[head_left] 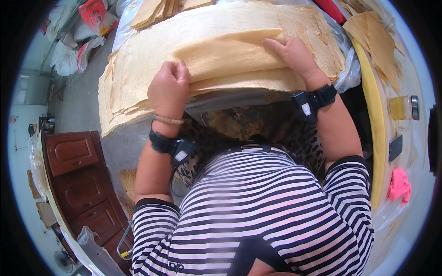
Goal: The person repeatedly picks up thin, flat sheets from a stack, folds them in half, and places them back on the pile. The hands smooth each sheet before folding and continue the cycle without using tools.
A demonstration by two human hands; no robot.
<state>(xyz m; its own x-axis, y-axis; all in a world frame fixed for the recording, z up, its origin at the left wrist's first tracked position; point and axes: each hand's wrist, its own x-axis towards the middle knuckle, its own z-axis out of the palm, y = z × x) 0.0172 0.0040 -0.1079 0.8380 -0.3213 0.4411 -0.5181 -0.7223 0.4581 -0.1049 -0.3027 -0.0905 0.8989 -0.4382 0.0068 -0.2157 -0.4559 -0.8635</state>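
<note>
A large round stack of thin tan sheets (138,60) lies in front of me. On top of it a single sheet is folded over into a long flat roll (225,53). My left hand (168,87) is closed on the near left end of that fold. At the right end my right hand (294,55) presses down on the folded sheet with its fingers curled over the edge. Both wrists carry black straps with small devices, and the left wrist also has a beaded band.
More tan sheets (373,37) lie piled at the right and at the back. A yellow-edged table at the right carries a glass jar (403,107), a dark phone (395,147) and a pink cloth (398,184). A brown wooden cabinet (78,179) stands at the left, sacks beyond.
</note>
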